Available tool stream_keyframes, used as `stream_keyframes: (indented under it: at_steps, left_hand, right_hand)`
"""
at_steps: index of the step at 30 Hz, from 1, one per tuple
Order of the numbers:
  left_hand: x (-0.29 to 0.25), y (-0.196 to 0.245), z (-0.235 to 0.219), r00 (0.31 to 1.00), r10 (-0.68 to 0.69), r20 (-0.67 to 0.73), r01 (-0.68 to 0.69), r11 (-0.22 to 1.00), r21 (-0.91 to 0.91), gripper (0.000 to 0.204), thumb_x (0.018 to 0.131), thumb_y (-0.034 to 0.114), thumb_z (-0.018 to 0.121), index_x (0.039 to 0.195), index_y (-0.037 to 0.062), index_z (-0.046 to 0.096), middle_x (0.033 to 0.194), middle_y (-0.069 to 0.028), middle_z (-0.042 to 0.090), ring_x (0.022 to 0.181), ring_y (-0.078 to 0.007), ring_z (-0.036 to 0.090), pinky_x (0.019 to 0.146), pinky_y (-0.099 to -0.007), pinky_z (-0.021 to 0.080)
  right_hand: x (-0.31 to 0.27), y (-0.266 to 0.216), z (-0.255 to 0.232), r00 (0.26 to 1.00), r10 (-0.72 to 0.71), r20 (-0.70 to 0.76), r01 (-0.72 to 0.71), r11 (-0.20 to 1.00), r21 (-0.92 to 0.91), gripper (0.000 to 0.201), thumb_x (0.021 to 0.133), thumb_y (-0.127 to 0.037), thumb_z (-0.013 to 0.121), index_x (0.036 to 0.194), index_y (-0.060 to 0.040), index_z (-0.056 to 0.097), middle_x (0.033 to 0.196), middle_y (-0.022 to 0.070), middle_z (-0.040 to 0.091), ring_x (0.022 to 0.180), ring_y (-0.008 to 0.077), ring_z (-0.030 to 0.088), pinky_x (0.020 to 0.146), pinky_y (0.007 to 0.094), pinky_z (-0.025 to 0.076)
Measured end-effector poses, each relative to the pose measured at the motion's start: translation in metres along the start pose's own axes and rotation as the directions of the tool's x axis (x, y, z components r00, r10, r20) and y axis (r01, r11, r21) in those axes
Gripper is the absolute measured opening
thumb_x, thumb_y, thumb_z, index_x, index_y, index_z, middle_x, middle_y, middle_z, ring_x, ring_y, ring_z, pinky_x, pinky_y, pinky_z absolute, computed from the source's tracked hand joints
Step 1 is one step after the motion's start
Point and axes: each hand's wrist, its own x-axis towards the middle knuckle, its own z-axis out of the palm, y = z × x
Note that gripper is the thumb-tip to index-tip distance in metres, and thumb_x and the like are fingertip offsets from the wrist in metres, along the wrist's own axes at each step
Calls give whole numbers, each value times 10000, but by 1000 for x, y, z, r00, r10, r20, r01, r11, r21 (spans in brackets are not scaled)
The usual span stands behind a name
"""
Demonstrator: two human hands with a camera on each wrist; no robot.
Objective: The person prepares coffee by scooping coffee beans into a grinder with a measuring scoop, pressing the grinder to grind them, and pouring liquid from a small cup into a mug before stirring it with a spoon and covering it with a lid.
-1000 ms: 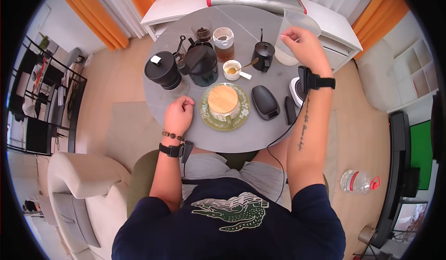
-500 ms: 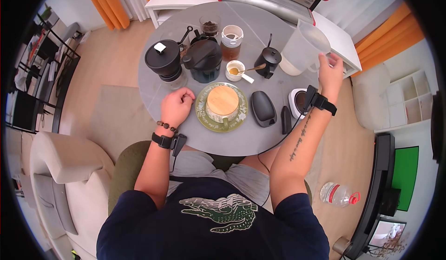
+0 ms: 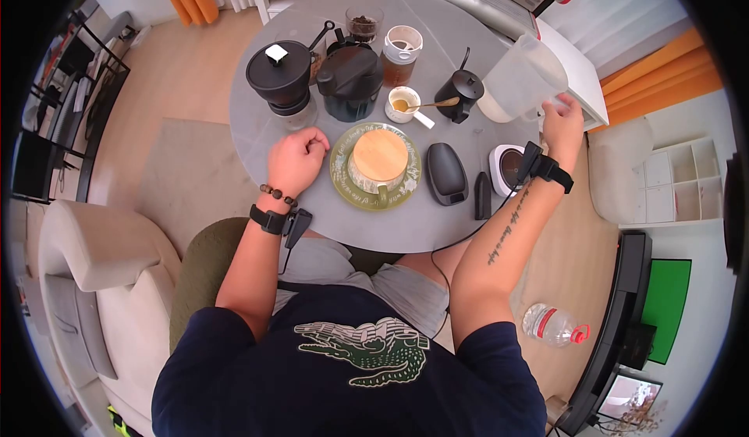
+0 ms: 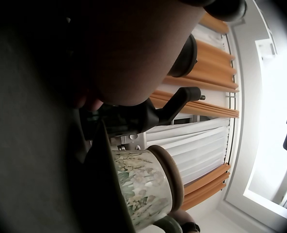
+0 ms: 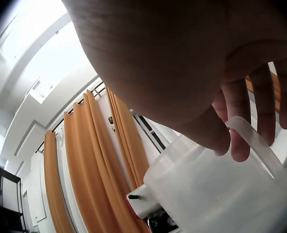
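Note:
My left hand (image 3: 298, 161) rests on the grey table, loosely curled and holding nothing, left of a green plate (image 3: 343, 188). On that plate sits a patterned cup (image 4: 142, 187) with a round wooden lid (image 3: 381, 155). At the table's far right, my right hand (image 3: 563, 125) is at the handle (image 5: 261, 148) of a translucent plastic pitcher (image 3: 521, 82). In the right wrist view its fingers hang fairly straight around the handle, with thumb and index fingertips right by the handle's top. The pitcher stands upright on the table.
Behind the plate stand a black hand grinder (image 3: 279, 74), a dark lidded pot (image 3: 350, 78), a glass of brown liquid (image 3: 399, 62) and a small cup with a spoon (image 3: 399, 111). A black kettle (image 3: 460, 92), a black oval case (image 3: 446, 173) and a white round-faced device (image 3: 509, 168) lie rightward. A cable crosses the table's front right.
My right hand has come down from above the pitcher's far side to its handle. My left hand has stayed beside the plate. The head view has shifted a little.

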Motion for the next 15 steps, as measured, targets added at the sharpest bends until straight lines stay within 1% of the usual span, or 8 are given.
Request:
stream_keyframes:
  at_steps: [2, 8, 10, 11, 12, 13, 14, 15]
  left_hand:
    - [0, -2, 1, 1000, 1, -1, -1, 1000, 4, 177, 969, 103, 634, 980, 69, 808, 794, -81, 799, 737, -227, 780, 691, -362, 571]
    - [0, 0, 0, 1000, 8, -11, -8, 1000, 24, 180, 957, 121, 636, 973, 83, 812, 783, -76, 795, 726, -249, 770, 684, -382, 565]
    - [0, 0, 0, 1000, 15, -14, -14, 1000, 26, 182, 952, 127, 636, 971, 88, 813, 780, -75, 793, 723, -258, 768, 683, -387, 564]
    - [0, 1, 1, 1000, 11, -25, -11, 1000, 11, 178, 937, 139, 641, 953, 114, 817, 777, -88, 775, 733, -312, 747, 675, -433, 555]
    - [0, 1, 1, 999, 8, -37, -8, 1000, -5, 175, 922, 151, 646, 935, 140, 820, 773, -101, 757, 742, -367, 726, 668, -479, 546]
    - [1, 1, 2, 999, 5, -37, -5, 1000, -6, 175, 922, 151, 646, 935, 140, 820, 773, -101, 757, 742, -367, 726, 668, -479, 546]
    - [0, 1, 2, 999, 4, -37, -4, 1000, 1, 173, 923, 153, 647, 933, 142, 819, 780, -100, 760, 748, -368, 727, 670, -480, 545]
    - [0, 1, 2, 999, 3, -37, -3, 1000, 8, 172, 924, 155, 647, 931, 143, 818, 786, -100, 763, 753, -369, 728, 672, -482, 545]
  right_hand:
    - [0, 1, -1, 1000, -8, 7, 9, 1000, -14, 498, 1001, -244, 814, 1447, -60, 691, 1171, 139, 817, 1084, 309, 787, 993, 444, 594]
    - [15, 12, -2, 999, -16, 50, 17, 1000, -23, 510, 999, -237, 814, 1466, -64, 701, 1257, 161, 817, 1115, 313, 789, 1003, 452, 594]
    - [14, 7, -3, 998, -58, -8, 58, 997, -47, 515, 996, -249, 819, 1465, -65, 709, 1290, 172, 806, 1131, 323, 786, 1010, 457, 594]
    - [12, 6, -4, 998, -59, -6, 59, 997, -49, 515, 996, -249, 819, 1465, -65, 709, 1290, 172, 806, 1131, 323, 786, 1010, 457, 594]
    - [5, -5, -9, 993, -85, -79, 77, 992, -97, 520, 994, -264, 825, 1459, -60, 713, 1309, 176, 800, 1137, 320, 784, 996, 452, 600]
    - [0, -13, -14, 982, -114, -150, 93, 985, -146, 526, 991, -280, 831, 1453, -55, 717, 1327, 181, 794, 1142, 318, 783, 983, 448, 606]
    - [-3, -21, -19, 982, -116, -147, 95, 985, -147, 526, 991, -280, 831, 1453, -55, 717, 1327, 181, 794, 1142, 318, 783, 983, 448, 606]
    - [-7, -29, -25, 981, -152, -117, 144, 987, -73, 512, 996, -286, 834, 1436, -49, 724, 1289, 170, 799, 1104, 300, 783, 947, 433, 611]
